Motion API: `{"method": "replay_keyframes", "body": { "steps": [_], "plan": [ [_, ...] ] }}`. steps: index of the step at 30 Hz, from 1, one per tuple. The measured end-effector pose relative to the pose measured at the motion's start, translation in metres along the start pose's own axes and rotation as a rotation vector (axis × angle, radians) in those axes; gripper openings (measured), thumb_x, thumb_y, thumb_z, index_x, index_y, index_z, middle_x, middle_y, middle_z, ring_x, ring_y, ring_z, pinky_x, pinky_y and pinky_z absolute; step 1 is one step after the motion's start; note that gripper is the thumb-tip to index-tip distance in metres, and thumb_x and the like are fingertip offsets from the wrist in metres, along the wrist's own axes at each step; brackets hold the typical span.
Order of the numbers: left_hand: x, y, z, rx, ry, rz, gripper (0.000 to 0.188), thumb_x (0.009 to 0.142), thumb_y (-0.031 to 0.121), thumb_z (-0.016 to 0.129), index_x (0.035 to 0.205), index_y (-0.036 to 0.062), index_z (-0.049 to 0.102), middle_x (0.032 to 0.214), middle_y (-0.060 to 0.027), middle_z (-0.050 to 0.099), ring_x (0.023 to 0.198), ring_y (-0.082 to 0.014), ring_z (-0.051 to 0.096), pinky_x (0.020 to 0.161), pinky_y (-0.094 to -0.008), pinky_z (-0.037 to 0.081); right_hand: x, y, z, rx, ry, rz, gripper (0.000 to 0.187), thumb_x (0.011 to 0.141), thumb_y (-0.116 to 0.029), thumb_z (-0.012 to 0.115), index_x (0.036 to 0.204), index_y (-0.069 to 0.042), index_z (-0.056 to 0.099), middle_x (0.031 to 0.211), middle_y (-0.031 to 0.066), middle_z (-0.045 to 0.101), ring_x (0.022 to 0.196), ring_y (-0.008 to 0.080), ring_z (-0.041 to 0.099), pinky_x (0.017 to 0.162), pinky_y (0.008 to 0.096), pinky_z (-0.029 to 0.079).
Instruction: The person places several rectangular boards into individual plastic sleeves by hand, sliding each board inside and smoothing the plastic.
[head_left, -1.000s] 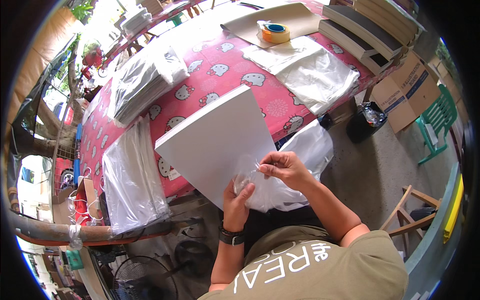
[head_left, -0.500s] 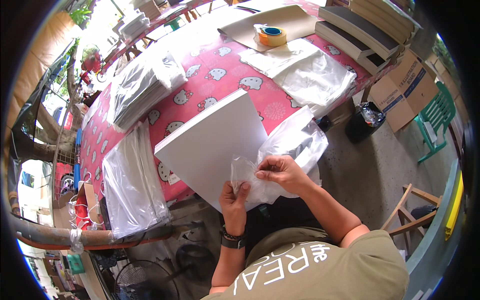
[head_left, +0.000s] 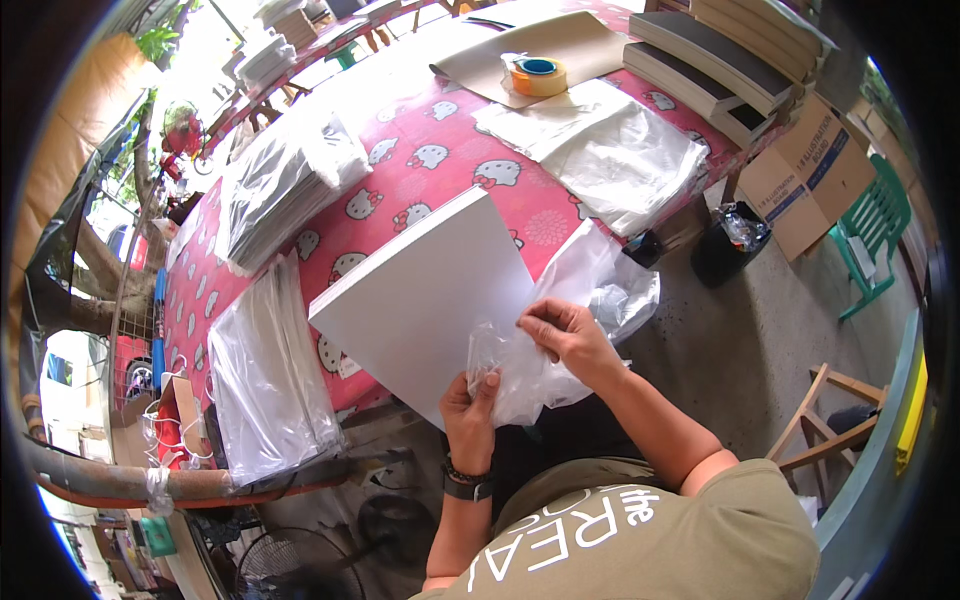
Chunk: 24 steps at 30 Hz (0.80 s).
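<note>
Between thumb and fingers, my left hand [head_left: 469, 402] pinches the edge of a clear plastic bag [head_left: 606, 282]. My right hand [head_left: 568, 338] is also closed, thumb against fingertips, at the upper edge of the same bag; the exact bit of film in its grip is hard to see. Crumpled film stretches between the two hands and hangs over the table's near edge. Just beyond my left hand lies a stack of white boards or sheets [head_left: 425, 290], square-edged and partly under the bag.
A pink patterned cloth covers the table [head_left: 395, 185]. On it are plastic-wrapped stacks [head_left: 285, 195], folded plastic bags [head_left: 272, 375], more clear bags [head_left: 625, 155], tape rolls [head_left: 538, 76] and dark-topped stacks [head_left: 705, 60]. A black bin [head_left: 728, 255] and green chair [head_left: 870, 235] stand right.
My right hand has moved slightly up and away from my left, and the film between them is more spread out. My left hand has shifted slightly down, still pinching the bag.
</note>
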<state>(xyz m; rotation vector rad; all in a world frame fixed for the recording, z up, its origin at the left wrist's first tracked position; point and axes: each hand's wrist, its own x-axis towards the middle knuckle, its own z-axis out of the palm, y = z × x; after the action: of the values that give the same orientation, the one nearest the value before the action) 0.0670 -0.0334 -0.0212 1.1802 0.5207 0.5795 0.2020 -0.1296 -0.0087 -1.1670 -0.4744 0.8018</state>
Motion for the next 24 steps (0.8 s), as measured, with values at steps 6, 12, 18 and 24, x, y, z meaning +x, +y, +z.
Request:
{"method": "replay_keyframes", "body": {
  "steps": [6, 12, 18, 24],
  "plan": [
    [0.000, -0.004, 0.002, 0.040, 0.048, 0.011, 0.017, 0.079, 0.015, 0.062, 0.083, -0.0007, 0.059, 0.072, 0.0022, 0.056, 0.061, -0.0034, 0.045, 0.054, -0.0173, 0.034, 0.004, 0.006, -0.003, -0.049, -0.202, 0.050, 0.021, 0.077, -0.012, 0.062, 0.090, 0.003, 0.057, 0.077, 0.0035, 0.058, 0.073, 0.0068, 0.051, 0.066, 0.0204, 0.042],
    [-0.002, -0.018, -0.009, 0.139, 0.056, 0.045, 0.020, 0.082, 0.022, 0.058, 0.072, 0.0044, 0.054, 0.062, 0.0077, 0.045, 0.052, -0.0009, 0.033, 0.045, -0.0187, 0.026, -0.004, 0.011, 0.012, -0.396, -0.080, -0.046, 0.013, 0.077, -0.009, 0.061, 0.079, 0.003, 0.058, 0.062, 0.0050, 0.055, 0.056, 0.0081, 0.049, 0.052, 0.0225, 0.040],
    [-0.003, -0.034, -0.024, 0.018, -0.050, -0.002, 0.029, 0.088, 0.033, 0.045, 0.084, 0.0061, 0.053, 0.068, 0.0038, 0.049, 0.065, -0.0041, 0.043, 0.059, -0.0193, 0.034, -0.009, 0.017, 0.028, -0.594, 0.079, -0.298, 0.009, 0.078, -0.008, 0.057, 0.078, 0.002, 0.056, 0.061, 0.0131, 0.056, 0.053, 0.0153, 0.053, 0.051, 0.0262, 0.042],
    [-0.009, -0.014, -0.023, -0.884, -0.199, -0.194, 0.040, 0.083, 0.035, 0.050, 0.107, 0.0032, 0.050, 0.105, -0.0094, 0.054, 0.098, -0.0219, 0.051, 0.089, -0.0371, 0.036, -0.002, 0.021, 0.019, -0.453, 0.091, -0.048, 0.009, 0.079, -0.009, 0.057, 0.081, 0.000, 0.057, 0.064, 0.0031, 0.055, 0.061, 0.0106, 0.052, 0.056, 0.0237, 0.041]
  ]
}}
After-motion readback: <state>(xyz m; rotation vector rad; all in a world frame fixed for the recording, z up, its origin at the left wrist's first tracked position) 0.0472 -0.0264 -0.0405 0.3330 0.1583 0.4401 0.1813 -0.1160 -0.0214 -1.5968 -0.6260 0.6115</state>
